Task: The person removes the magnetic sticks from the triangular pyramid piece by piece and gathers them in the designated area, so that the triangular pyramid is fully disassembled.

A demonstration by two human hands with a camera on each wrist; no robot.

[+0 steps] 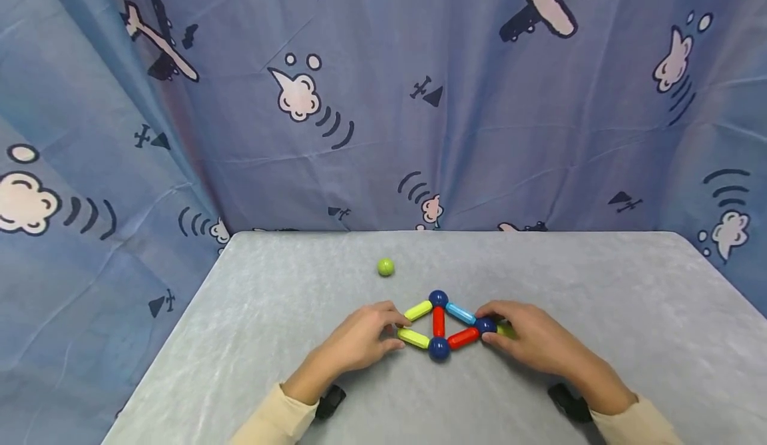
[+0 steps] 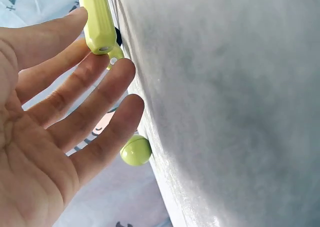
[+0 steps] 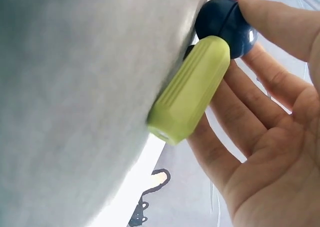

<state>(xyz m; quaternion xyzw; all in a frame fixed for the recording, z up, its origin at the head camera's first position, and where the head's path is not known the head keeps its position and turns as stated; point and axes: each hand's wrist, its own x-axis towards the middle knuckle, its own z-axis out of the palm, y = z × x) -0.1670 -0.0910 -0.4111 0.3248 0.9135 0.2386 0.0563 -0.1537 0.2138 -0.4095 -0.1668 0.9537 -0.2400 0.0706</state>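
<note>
Two yellow-green rods, an upper one (image 1: pixel 418 310) and a lower one (image 1: pixel 413 338), meet dark blue balls (image 1: pixel 438 298) (image 1: pixel 439 348) joined by an upright red rod (image 1: pixel 439 322). My left hand (image 1: pixel 367 336) pinches the free left ends of the yellow-green rods; its thumb lies against the nearer rod (image 2: pixel 100 24) in the left wrist view. On the right, a light blue rod (image 1: pixel 461 313) and a red rod (image 1: pixel 464 338) lead to another dark blue ball (image 1: pixel 486 326), which my right hand (image 1: pixel 536 338) pinches between thumb and fingers. A yellow-green rod (image 3: pixel 192 89) sticks out from that ball.
A loose green ball (image 1: pixel 386 267) lies on the grey table (image 1: pixel 287 285), behind and left of the joined pieces. Beyond the table's back edge hangs a blue curtain (image 1: pixel 371 98) printed with planes and clouds.
</note>
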